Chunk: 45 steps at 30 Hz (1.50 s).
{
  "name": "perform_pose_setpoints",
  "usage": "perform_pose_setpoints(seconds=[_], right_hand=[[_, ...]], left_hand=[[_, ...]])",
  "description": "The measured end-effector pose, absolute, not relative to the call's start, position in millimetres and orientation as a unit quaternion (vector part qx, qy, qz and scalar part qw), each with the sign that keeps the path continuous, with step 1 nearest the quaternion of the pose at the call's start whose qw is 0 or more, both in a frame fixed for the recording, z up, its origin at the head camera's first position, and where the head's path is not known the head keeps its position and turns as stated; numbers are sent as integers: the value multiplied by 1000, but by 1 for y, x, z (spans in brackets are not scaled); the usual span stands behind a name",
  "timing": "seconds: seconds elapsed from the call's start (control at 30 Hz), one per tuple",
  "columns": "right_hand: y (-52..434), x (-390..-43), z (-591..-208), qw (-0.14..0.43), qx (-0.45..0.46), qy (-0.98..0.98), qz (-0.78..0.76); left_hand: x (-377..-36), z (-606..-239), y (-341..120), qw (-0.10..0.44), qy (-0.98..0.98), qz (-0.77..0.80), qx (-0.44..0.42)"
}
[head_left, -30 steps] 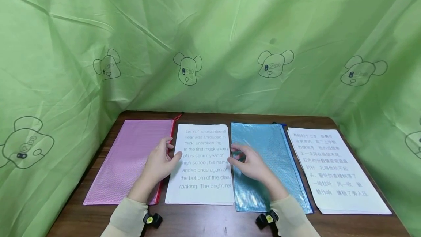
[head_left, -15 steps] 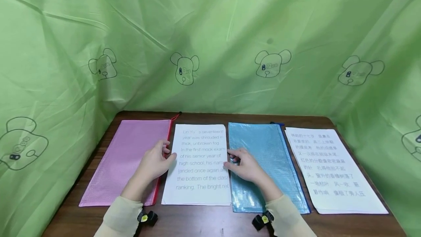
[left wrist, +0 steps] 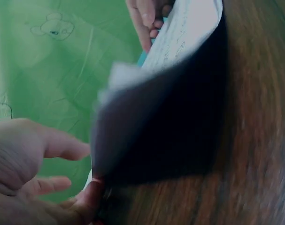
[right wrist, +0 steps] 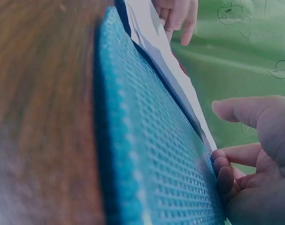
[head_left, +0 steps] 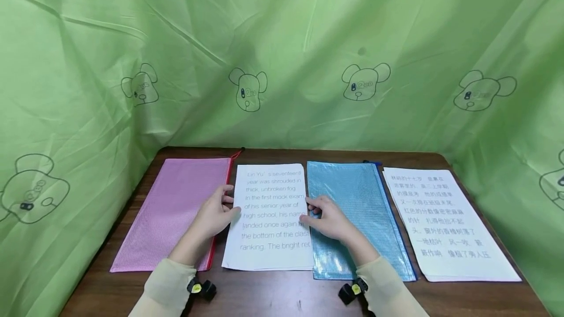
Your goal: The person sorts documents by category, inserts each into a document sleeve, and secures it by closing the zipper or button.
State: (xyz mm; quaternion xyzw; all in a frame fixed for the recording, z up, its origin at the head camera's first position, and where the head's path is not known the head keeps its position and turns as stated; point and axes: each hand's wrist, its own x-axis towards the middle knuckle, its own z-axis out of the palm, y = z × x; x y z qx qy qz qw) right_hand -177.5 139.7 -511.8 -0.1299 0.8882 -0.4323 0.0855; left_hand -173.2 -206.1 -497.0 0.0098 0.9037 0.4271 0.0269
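Note:
A white sheet with English print (head_left: 273,238) lies between a pink mesh pouch (head_left: 172,209) and a blue mesh pouch (head_left: 352,194) on the brown table (head_left: 273,292). My left hand (head_left: 232,200) holds the sheet's left edge with its thumb on the paper. In the left wrist view that edge of the sheet (left wrist: 170,126) arches up off the wood, showing its dark underside. My right hand (head_left: 308,211) rests on the blue pouch (right wrist: 151,140). Its fingertips (right wrist: 222,171) curl against the sheet's right edge, and the thumb is raised above.
A second white sheet with Chinese print (head_left: 440,224) lies at the right end of the table. Green cloth with bear drawings (head_left: 282,38) hangs close behind and on both sides. A strip of bare wood runs along the table's front edge.
The right hand has slid left from over the blue pouch to the sheet's right edge. The left hand has stayed at the left edge.

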Motion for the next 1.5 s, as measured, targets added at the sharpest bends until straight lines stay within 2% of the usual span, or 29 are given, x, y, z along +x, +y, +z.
perform_pose_setpoints(seconds=[0.13, 0.27, 0.63, 0.87, 1.07, 1.5], right_hand=[[139, -177, -514, 91, -118, 884, -442], [137, -176, -515, 89, -119, 884, -443], [137, -178, -514, 94, -101, 859, -492], [144, -184, -508, 75, -94, 815, -566], [146, -184, -502, 91, -119, 748, -646], [144, -179, -492, 89, -114, 741, -655]], left_hand=[[-174, -500, -209, 61, 873, 484, 12], [-174, -501, -211, 71, 850, 522, -1], [-178, -500, -219, 32, 813, 581, 25], [-177, -492, -224, 38, 768, 637, 47], [-177, -492, -222, 50, 753, 654, 53], [-177, -488, -213, 21, 732, 680, 50]])
